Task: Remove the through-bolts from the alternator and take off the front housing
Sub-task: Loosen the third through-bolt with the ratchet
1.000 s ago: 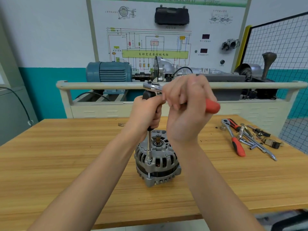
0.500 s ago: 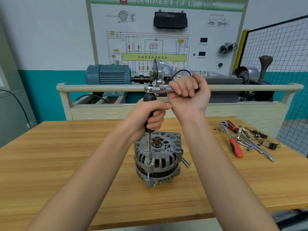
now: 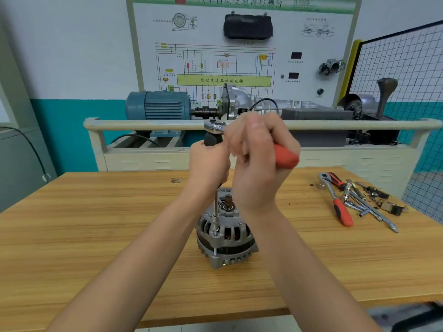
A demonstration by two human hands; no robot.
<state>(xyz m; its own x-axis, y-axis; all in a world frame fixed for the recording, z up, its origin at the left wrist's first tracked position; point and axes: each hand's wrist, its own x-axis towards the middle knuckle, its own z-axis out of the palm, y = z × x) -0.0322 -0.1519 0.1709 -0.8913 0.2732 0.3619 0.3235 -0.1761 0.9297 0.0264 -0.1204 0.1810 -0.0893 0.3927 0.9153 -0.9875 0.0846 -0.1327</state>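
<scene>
So the alternator [image 3: 225, 232] is sitting upright near the middle of the wooden workbench [image 3: 96, 236], pulley shaft pointing up, front housing [image 3: 224, 224] on top and seated on the body; my left hand [image 3: 208, 165] is wrapped around the black grip of the extension driver [image 3: 215, 204], fingers curled tight on it, and the thin steel shaft runs straight down from my fist to the socket sitting on a through-bolt [image 3: 215, 238] at the near-left edge of the housing; you can see a bit of that bolt's shank in the gap between the two halves. My right hand [image 3: 256, 161] is closed around the ratchet wrench [image 3: 285, 156], fingers bunched together over the handle, just the red end of the grip poking out on the right; the chrome ratchet head sits on top of the driver, right above my left fist. Over on the right side of the bench there's a second red-handled ratchet [image 3: 335, 200] lying flat, with a loose pile of sockets and extension bars [image 3: 366, 202] just beside it, some touching.
</scene>
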